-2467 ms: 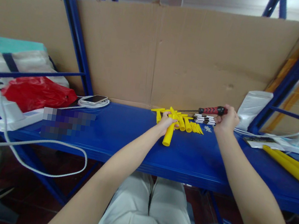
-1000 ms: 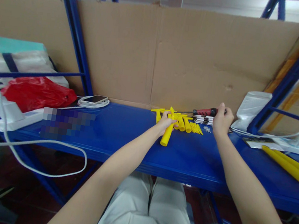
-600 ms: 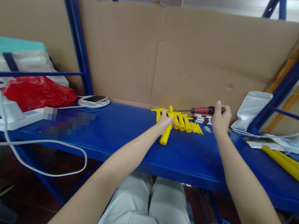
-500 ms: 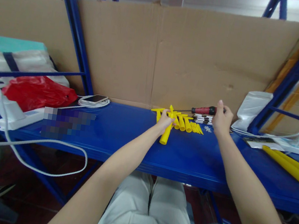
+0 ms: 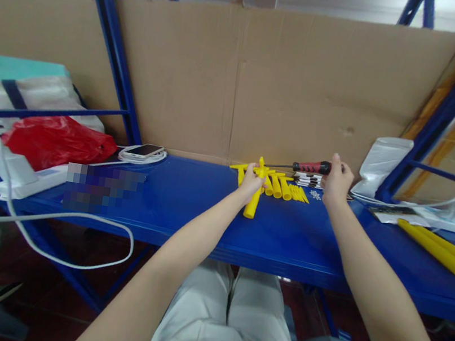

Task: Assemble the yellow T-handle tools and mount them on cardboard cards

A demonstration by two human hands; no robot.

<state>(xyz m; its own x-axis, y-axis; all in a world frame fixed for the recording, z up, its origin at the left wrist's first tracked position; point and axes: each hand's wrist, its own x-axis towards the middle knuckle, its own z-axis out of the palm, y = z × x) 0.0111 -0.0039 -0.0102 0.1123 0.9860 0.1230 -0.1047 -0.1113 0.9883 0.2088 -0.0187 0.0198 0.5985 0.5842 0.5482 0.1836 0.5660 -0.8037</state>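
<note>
My left hand (image 5: 251,184) is closed round a yellow plastic part with a tube-like handle (image 5: 252,205), held above the blue shelf. In my right hand (image 5: 337,181) is a screwdriver (image 5: 312,166) with a red and black handle, gripped at its back end. Its thin shaft runs level to the left and reaches the upper portion of the yellow part; the exact contact of the tip is too small to make out. Behind the left hand lie several similar yellow parts (image 5: 276,187) in a row, with small yellow pointed pieces (image 5: 298,193) beside them.
Small silvery pieces (image 5: 315,195) and black-and-white sticks (image 5: 308,180) lie near the right hand. Yellow tubes (image 5: 438,249) rest at the right. A phone (image 5: 145,150) on a coiled white cable, a red bag (image 5: 61,138) and a power strip are left. Cardboard (image 5: 241,81) stands behind.
Both hands keep their grips and stay almost in place. The screwdriver has shifted very slightly, and the whole view has moved a little.
</note>
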